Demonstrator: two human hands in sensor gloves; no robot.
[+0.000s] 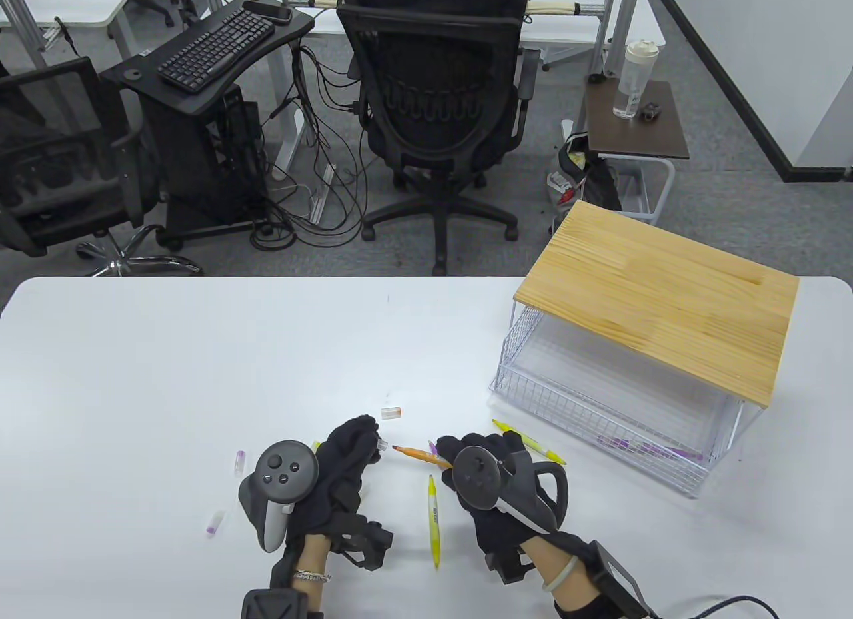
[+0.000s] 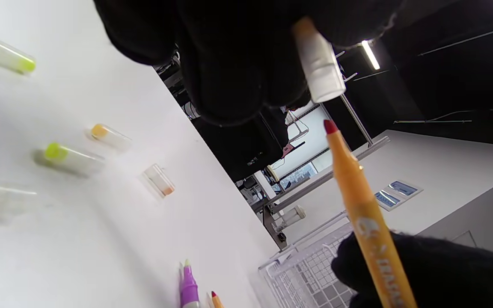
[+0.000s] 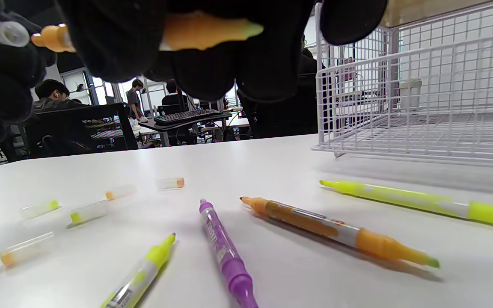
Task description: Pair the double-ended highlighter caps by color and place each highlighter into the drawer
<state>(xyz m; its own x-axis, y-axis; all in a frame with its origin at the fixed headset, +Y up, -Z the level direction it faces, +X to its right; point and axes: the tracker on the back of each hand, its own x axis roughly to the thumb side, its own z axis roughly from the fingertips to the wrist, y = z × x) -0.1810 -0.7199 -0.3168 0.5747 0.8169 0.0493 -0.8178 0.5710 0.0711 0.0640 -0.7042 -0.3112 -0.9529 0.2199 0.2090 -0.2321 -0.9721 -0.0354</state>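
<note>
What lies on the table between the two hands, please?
In the table view, a yellow highlighter lies on the table between the left hand and the right hand, touching neither.

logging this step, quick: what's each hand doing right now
Left hand: fingers pinch a clear cap.
Right hand: holds the orange highlighter, bare tip pointed toward the cap.

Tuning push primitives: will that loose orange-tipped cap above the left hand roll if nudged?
Probably yes: the orange-tipped cap is a short clear cylinder lying on its side on the smooth white table. It looks like thin, light plastic, so a light nudge may send it skidding or rolling.
</note>
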